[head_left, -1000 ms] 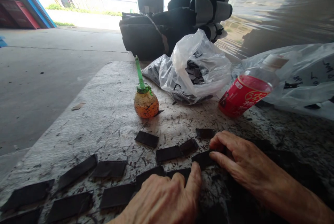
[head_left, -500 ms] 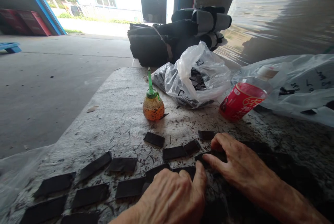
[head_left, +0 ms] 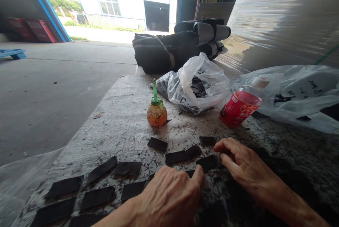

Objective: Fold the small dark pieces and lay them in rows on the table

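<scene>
Grey, scuffed surface (head_left: pixel 119 114), littered with black shavings, open to a concrete yard beyond. Left hand (head_left: pixel 169 198): palm down, fingers loosely curled, resting on flat black rectangular pieces (head_left: pixel 127 168) laid in rows, matte and dark, extending leftward from it. Right hand (head_left: pixel 243 167): fingers narrowly pinched at the edge of one black piece (head_left: pixel 208 162) lying just between both hands. Beyond the hands: round orange bottle with green spout (head_left: pixel 156 110), clear plastic bag of black pieces (head_left: pixel 196 85), tilted red-labelled drink bottle (head_left: pixel 239 106).
</scene>
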Motion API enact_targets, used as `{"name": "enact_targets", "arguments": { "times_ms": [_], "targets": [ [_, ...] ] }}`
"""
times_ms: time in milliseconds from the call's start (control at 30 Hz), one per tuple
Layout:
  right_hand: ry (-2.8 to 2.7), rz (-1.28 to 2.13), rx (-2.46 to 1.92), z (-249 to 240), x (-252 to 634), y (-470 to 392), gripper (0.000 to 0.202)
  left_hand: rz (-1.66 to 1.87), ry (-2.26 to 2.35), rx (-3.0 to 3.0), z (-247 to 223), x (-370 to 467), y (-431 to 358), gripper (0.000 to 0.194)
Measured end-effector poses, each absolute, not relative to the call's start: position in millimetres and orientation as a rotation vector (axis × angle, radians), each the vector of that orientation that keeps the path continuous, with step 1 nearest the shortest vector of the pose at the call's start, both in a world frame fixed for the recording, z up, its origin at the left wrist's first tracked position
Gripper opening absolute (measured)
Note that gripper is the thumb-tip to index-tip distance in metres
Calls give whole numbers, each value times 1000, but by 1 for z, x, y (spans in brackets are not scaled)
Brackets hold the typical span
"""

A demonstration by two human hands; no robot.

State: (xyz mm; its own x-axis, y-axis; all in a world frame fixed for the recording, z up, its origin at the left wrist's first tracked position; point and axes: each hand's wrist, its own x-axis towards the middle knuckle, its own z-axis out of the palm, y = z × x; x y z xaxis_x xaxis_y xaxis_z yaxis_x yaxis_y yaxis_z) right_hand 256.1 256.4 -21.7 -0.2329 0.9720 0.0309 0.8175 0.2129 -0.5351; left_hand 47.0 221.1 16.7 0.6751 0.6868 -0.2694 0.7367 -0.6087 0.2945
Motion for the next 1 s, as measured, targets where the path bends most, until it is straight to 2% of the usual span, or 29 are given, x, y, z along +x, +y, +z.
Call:
{"name": "enact_targets", "arguments": {
  "times_ms": [67, 233, 367, 900, 1000],
  "targets": [
    [-2063, 636, -1691, -19, 261, 256, 18, -271, 1136, 2487, 21, 48, 223, 46],
    [-1893, 798, -1719, -20, 273, 253, 22, -121, 1131, 2617, 26, 51, 221, 45],
    [-1786, 922, -1666, -23, 277, 250, 21, -187, 1009, 2697, 20, 69, 224, 40],
    [-1250, 1297, -1429, -21, 279, 253, 10, -180, 896, 2763, 7, 99, 241, 51],
    [-1082, 1360, -1342, -17, 281, 256, 8, -167, 907, 2773, 0, 102, 241, 46]
  ]
}}
